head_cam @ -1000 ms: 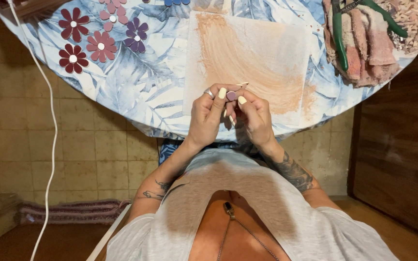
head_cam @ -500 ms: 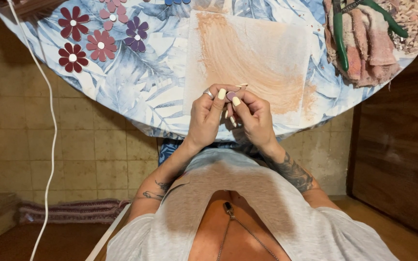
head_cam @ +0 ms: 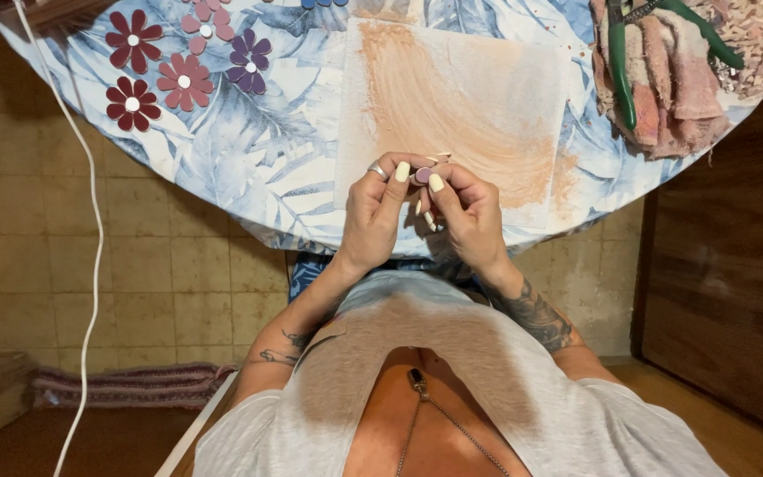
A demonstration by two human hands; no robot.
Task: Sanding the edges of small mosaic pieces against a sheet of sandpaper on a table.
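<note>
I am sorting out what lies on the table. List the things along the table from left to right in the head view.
White cord → dark red and purple flower pieces → left hand → small purple piece pinched between both hands → right hand → green-handled pliers on a pink cloth.

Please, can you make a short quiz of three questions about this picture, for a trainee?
1. True or false: both hands hold the small purple piece together.
2. Where do the green pliers lie?
A. on the pink cloth
B. on the floor
C. in the left hand
3. Fill the gap: the finished flowers lie at the table's far ____ side.

Key
1. True: fingertips of the left hand and the right hand pinch it, above the stained white sheet.
2. A
3. left
</note>
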